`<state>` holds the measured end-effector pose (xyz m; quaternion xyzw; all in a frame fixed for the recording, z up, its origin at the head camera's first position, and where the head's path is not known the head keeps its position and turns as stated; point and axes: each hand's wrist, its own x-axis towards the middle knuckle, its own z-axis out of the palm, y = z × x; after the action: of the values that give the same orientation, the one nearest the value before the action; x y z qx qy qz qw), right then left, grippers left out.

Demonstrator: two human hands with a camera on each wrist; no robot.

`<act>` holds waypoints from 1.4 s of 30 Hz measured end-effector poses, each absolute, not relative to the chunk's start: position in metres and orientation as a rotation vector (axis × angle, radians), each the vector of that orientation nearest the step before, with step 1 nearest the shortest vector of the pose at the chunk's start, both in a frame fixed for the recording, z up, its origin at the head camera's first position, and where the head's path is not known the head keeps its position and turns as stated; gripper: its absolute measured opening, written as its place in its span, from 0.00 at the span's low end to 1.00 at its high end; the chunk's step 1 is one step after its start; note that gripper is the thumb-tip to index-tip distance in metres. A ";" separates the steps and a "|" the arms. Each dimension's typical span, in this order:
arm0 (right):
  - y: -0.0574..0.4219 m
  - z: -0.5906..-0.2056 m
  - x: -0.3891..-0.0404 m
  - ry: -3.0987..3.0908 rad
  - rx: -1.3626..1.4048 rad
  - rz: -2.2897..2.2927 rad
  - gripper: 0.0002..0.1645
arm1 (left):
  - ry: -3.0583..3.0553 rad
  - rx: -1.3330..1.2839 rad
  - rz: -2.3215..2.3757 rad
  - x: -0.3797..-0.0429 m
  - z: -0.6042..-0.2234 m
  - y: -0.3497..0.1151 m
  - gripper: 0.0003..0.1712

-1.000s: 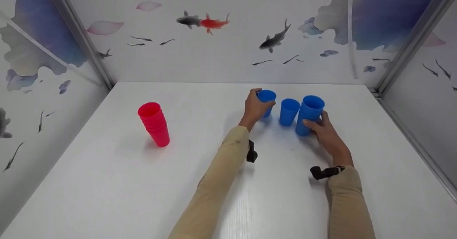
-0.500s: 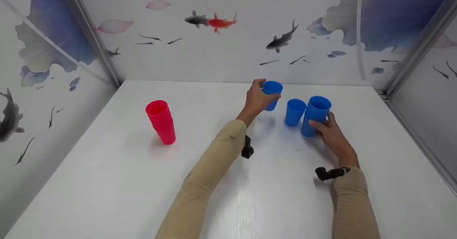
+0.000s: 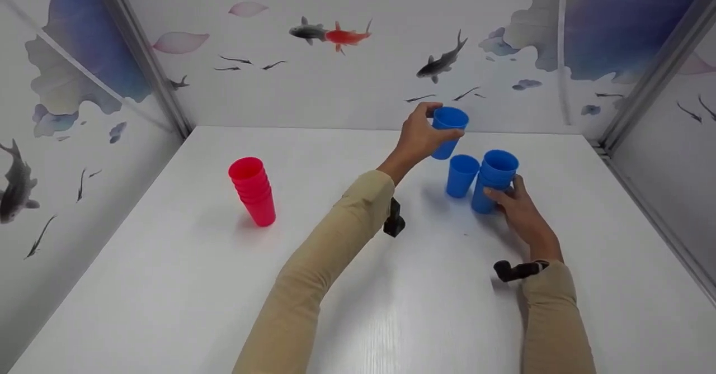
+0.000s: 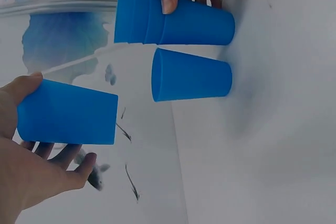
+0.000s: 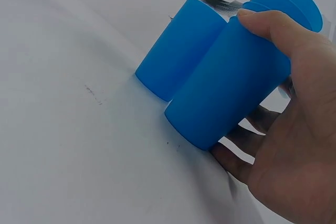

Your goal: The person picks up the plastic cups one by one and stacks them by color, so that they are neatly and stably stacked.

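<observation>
My left hand (image 3: 420, 136) grips a blue cup (image 3: 449, 131) by its side, upright and raised off the table; the left wrist view shows the thumb on one side of this cup (image 4: 71, 111) and fingers on the other. Just below and to its right, a single blue cup (image 3: 462, 177) stands on the table. Beside that one is a stack of nested blue cups (image 3: 492, 187), three rims showing in the left wrist view. My right hand (image 3: 523, 212) holds this stack low on its right side, thumb in front, fingers behind. The stack rests on the table.
A stack of nested red cups (image 3: 257, 198) stands on the left part of the white table (image 3: 184, 284). White walls (image 3: 358, 94) printed with fish and leaves enclose the table at the back and both sides.
My left hand has lifted its blue cup off the table and carried it up and right, level with the single cup. My right hand keeps its hold on the stack.
</observation>
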<state>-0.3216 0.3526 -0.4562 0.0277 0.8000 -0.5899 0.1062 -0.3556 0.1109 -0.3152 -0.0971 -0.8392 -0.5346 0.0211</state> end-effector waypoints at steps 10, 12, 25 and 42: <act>0.350 -0.453 -0.320 2.354 0.120 -1.740 0.68 | -2.547 -0.468 -1.709 -0.335 -0.293 0.142 0.40; 0.350 -0.454 -0.320 2.354 0.116 -1.749 0.67 | -2.531 -0.486 -1.729 -0.332 -0.291 0.149 0.39; 0.351 -0.458 -0.321 2.388 0.128 -1.700 0.68 | -2.539 -0.558 -1.772 -0.323 -0.302 0.175 0.39; 0.351 -0.456 -0.320 2.351 0.071 -1.784 0.65 | -2.535 -0.582 -1.820 -0.330 -0.321 0.182 0.38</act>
<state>-0.3199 0.3513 -0.4564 0.0238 0.7929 -0.6015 0.0945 -0.3303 0.1824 -0.3212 -0.1832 -0.7985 -0.5733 -0.0165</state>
